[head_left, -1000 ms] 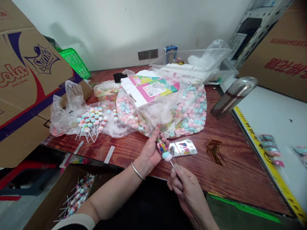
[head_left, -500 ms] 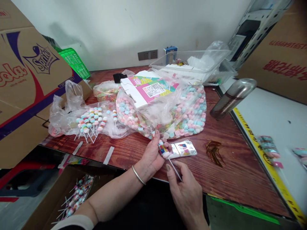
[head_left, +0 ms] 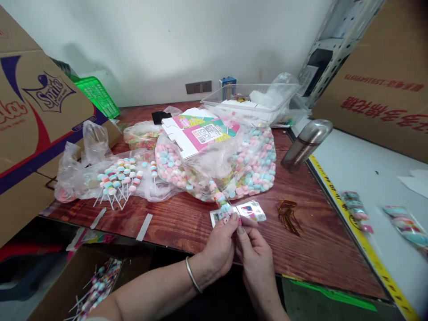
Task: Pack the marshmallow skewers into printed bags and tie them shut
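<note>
Both hands meet at the table's front edge around a marshmallow lollipop [head_left: 220, 199] in a printed clear wrapper. My left hand [head_left: 220, 243] is closed round its lower end, the candy pointing away from me. My right hand [head_left: 256, 252] pinches the same spot, thumb against fingers; the stick is hidden between the hands. Just beyond lies a banded stack of printed wrapper bags [head_left: 254, 210], partly covered by the fingers. To the right are gold twist ties [head_left: 288, 217]. Unwrapped marshmallow lollipops [head_left: 122, 174] lie on a plastic bag at the left.
A big bag of marshmallows [head_left: 261, 156] with printed cards [head_left: 203, 131] on top fills the middle. A steel flask [head_left: 306, 145] stands right, before a clear bin [head_left: 254, 107]. A Sprite carton [head_left: 43, 120] is at left; below it, a box [head_left: 60, 278] holds wrapped lollipops.
My right hand has moved up from the stick to pinch beside my left hand. The lollipop now points away from me, its stick hidden. The camera view has shifted slightly.
</note>
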A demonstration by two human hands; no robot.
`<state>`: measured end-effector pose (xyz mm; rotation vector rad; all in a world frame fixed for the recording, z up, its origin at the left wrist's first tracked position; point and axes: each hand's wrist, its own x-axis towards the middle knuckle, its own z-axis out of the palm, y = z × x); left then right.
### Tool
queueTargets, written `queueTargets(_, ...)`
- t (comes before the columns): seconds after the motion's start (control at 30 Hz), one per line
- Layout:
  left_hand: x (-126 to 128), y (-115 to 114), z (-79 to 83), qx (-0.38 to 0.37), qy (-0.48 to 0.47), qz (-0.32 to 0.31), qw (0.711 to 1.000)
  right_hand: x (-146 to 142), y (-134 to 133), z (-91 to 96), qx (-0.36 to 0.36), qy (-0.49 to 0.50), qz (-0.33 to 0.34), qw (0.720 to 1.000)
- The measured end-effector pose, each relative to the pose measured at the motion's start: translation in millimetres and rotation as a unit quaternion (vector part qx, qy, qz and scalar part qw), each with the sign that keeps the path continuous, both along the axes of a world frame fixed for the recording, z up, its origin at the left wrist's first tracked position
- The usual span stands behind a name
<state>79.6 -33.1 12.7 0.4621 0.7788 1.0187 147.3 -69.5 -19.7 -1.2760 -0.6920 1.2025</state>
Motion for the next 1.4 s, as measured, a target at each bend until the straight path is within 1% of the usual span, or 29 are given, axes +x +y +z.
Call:
queueTargets(0.07,-2,1,-2.7,0.004,0.045,-0.015,0.999,0,-3,2.8,-0.017,-0.011,0.0,1.0)
queueTargets(0.13,-4,2,-4.7,0.001,0.081,-0.055,0.995,-1,-5,7.2,-0.026,-0.027,-0.027,0.999)
queueTargets(0.17,-5,3,-5.6,0.002,0.095,-0.081,0.992,-1,-5,9.3,-0.025,-0.015,-0.044,0.999)
queueTargets(0.23,-7,4,-7.1,0.018,0.129,-0.133,0.982,-3,-3,12.6,-0.021,0.065,-0.064,0.996)
queueTargets(0.3,-11,5,-7.1,0.028,0.151,-0.182,0.971,-4,1,14.9,-0.026,0.166,-0.071,0.983)
queueTargets(0.37,-15,7,-4.5,0.032,0.121,-0.215,0.968,-2,4,16.4,-0.035,0.229,-0.072,0.97)
queueTargets(0.43,-18,8,0.1,0.051,0.061,-0.193,0.978,0,5,17.4,-0.04,0.251,-0.061,0.965)
queueTargets(0.5,-20,10,3.8,0.074,0.028,-0.132,0.988,3,3,17.2,-0.047,0.245,-0.032,0.968)
queueTargets(0.6,-17,9,2.3,0.072,0.042,-0.06,0.995,4,-3,14.8,-0.042,0.166,-0.018,0.985)
queueTargets(0.67,-14,8,-2.4,0.061,0.059,-0.036,0.996,3,-8,13.3,-0.029,0.041,-0.041,0.998)
queueTargets(0.7,-13,7,-4.8,0.059,0.067,-0.033,0.995,3,-9,13.1,-0.02,-0.036,-0.057,0.998)
queueTargets(0.77,-11,6,-8.0,0.066,0.088,-0.042,0.993,3,-11,13.6,-0.003,-0.167,-0.09,0.982)
queueTargets(0.8,-11,6,-8.6,0.075,0.102,-0.048,0.991,3,-11,14.2,0.006,-0.199,-0.102,0.975)
queueTargets(0.83,-12,6,-8.4,0.087,0.117,-0.053,0.988,3,-10,15.0,0.014,-0.198,-0.107,0.974)
queueTargets(0.87,-14,7,-7.8,0.097,0.128,-0.059,0.985,4,-10,15.8,0.017,-0.161,-0.1,0.982)
queueTargets(0.9,-17,9,-6.8,0.1,0.13,-0.074,0.984,4,-9,16.3,0.014,-0.089,-0.078,0.993)
queueTargets(0.93,-21,10,-5.7,0.094,0.12,-0.102,0.983,4,-10,16.7,0.006,0.008,-0.044,0.999)
queueTargets(0.97,-25,12,-4.8,0.082,0.099,-0.142,0.982,4,-10,16.7,-0.007,0.114,0.002,0.993)
queueTargets(1.03,-33,15,-4.1,0.053,0.041,-0.24,0.969,1,-13,15.6,-0.036,0.293,0.112,0.949)
queueTargets(1.07,-36,16,-4.5,0.046,0.021,-0.277,0.96,0,-15,14.6,-0.047,0.349,0.16,0.922)
queueTargets(1.1,-37,16,-5.2,0.043,0.012,-0.297,0.954,-1,-17,13.5,-0.056,0.379,0.197,0.902)
queueTargets(1.13,-38,16,-6.2,0.04,0.013,-0.301,0.953,-1,-19,12.4,-0.063,0.382,0.216,0.896)
queueTargets(1.17,-37,16,-7.1,0.035,0.021,-0.297,0.954,1,-20,11.4,-0.067,0.351,0.218,0.908)
queueTargets(1.2,-35,15,-7.7,0.03,0.033,-0.281,0.959,5,-20,10.7,-0.065,0.269,0.202,0.939)
queueTargets(1.23,-33,16,-7.9,0.029,0.046,-0.255,0.966,12,-20,10.1,-0.058,0.149,0.171,0.972)
queueTargets(1.27,-30,17,-7.7,0.034,0.059,-0.221,0.973,22,-20,9.7,-0.048,0.009,0.13,0.99)
queueTargets(1.3,-28,19,-7.0,0.041,0.074,-0.187,0.979,36,-19,9.2,-0.038,-0.137,0.079,0.987)
queueTargets(1.33,-26,22,-6.1,0.05,0.092,-0.154,0.983,51,-17,8.5,-0.03,-0.252,0.024,0.967)
queueTargets(1.4,-24,27,-5.0,0.062,0.13,-0.11,0.983,85,-12,6.2,-0.041,-0.382,-0.082,0.92)
